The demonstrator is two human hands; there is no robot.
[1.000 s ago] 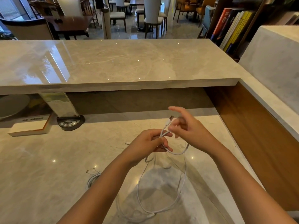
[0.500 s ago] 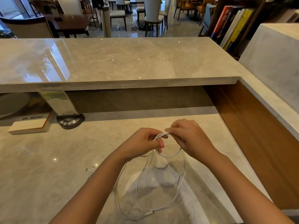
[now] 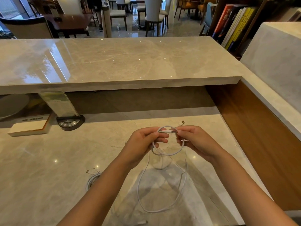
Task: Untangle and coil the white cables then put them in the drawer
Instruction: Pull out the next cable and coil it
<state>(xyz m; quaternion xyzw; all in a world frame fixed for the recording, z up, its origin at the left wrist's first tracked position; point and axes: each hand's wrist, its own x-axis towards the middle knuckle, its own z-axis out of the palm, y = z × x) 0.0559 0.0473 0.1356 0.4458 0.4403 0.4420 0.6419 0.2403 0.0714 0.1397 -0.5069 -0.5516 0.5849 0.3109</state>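
Note:
A thin white cable [image 3: 164,209] hangs between my two hands above the marble desk [image 3: 40,160]. Its upper part forms a small loop at my fingers, and a long loop droops down toward the desk. My left hand [image 3: 143,144] pinches the small loop on its left side. My right hand [image 3: 195,141] pinches it on the right, near a white plug. A metal connector tip [image 3: 183,122] sticks up just beyond my right fingers. A second bundle of white cables [image 3: 92,178] lies on the desk, partly hidden by my left forearm. No drawer is in view.
A raised marble counter [image 3: 114,62] runs across the back. Under it stand a black button device [image 3: 70,122] with a clear sign holder and a white box [image 3: 29,126] at the left. A wooden side panel [image 3: 260,136] closes the right side.
The hands have drawn apart a little and now hold a small loop stretched between them. The right hand, raised with a finger out a second ago, has come down level with the left.

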